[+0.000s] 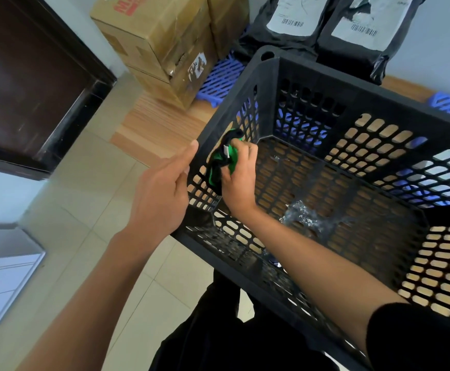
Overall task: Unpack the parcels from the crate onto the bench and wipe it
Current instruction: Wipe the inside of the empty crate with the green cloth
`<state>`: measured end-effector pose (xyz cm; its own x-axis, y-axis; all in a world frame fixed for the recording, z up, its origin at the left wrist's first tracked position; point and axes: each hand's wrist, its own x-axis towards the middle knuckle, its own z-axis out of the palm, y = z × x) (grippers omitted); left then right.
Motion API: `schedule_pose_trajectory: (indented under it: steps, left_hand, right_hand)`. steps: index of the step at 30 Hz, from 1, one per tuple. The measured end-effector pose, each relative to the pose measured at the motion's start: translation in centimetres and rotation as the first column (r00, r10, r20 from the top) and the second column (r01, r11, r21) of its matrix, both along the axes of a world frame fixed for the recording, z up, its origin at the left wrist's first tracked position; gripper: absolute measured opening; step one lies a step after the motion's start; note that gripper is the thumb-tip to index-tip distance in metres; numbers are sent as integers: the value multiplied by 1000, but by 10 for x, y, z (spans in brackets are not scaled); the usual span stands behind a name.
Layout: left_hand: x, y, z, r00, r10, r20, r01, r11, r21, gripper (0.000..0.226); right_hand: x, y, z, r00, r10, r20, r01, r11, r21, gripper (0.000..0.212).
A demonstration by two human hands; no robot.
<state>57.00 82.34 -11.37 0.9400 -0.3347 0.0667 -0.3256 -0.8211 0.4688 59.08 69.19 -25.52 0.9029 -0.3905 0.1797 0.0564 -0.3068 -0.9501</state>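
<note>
Black crate (357,76) fills the right half of the frame, tilted, lattice walls and floor. It sits on a wooden bench (154,124) that shows at centre and through the crate's holes.

Right hand (238,175) is inside the crate at its left wall, fingers curled round a bunched green cloth (222,162) with black parts and a small white tag. Cloth is pressed against the inner face of the left wall. Right forearm crosses the near rim; a black sleeve (416,336) covers the upper arm at lower right.

Left hand (162,188) is outside the crate, against the same left wall. Fingers are mostly straight, the thumb tip reaches the rim, the other fingers lie on the outer lattice. Cannot tell whether it grips. The two hands are close together with the wall between them.

On the crate floor, centre right, lies a scrap of clear crumpled plastic (303,216). A smaller glint sits further back near the far left corner.

Top centre: stacked cardboard boxes (154,46) on the bench, with a torn label on one. Top right: two black mailer parcels (323,25) with white barcode labels, standing against the wall beyond the crate. Blue slatted plastic (222,76) lies under them.

Left side: tiled floor (95,183) and a dark door (25,84).
</note>
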Motion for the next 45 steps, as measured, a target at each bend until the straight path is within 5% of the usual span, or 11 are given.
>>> schedule_pose_trajectory:
  steps: [3, 6, 10, 15, 20, 24, 38, 41, 45]
  left_hand:
    - [0, 0, -1, 1000, -5, 6, 5, 1000, 13, 55]
    - [0, 1, -1, 1000, -12, 15, 11, 1000, 18, 55]
    - [3, 1, -2, 1000, -9, 17, 9, 1000, 2, 54]
    - [4, 9, 4, 999, -27, -37, 24, 995, -93, 48]
    - [-5, 14, 1, 999, 14, -45, -20, 992, -128, 46]
    - [-1, 17, 2, 992, 37, -120, -59, 981, -187, 46]
    - [8, 25, -3, 993, 35, -117, -50, 990, -129, 47]
    - [8, 26, -1, 992, 41, -118, -53, 993, -101, 47]
    - [6, 24, -1, 992, 48, -120, -61, 993, -101, 47]
  right_hand:
    - [-3, -5, -30, 975, -9, -221, 9, 1000, 2, 53]
    - [-11, -12, -61, 851, 98, -515, -147, 988, -55, 47]
    - [3, -14, -65, 785, 109, -609, -225, 967, -117, 43]
    - [-10, -28, -50, 849, 101, -518, -109, 994, 14, 28]
    - [-30, -19, -2, 986, 115, -123, -106, 991, 78, 36]
    - [-35, 13, 32, 970, 190, 151, -197, 980, 37, 32]
    - [-26, 4, -23, 895, 440, -77, -422, 778, -466, 61]
    - [-26, 3, -24, 893, 430, -135, -435, 744, -508, 59]
    - [-30, -15, -41, 807, 398, -437, -566, 734, -377, 44]
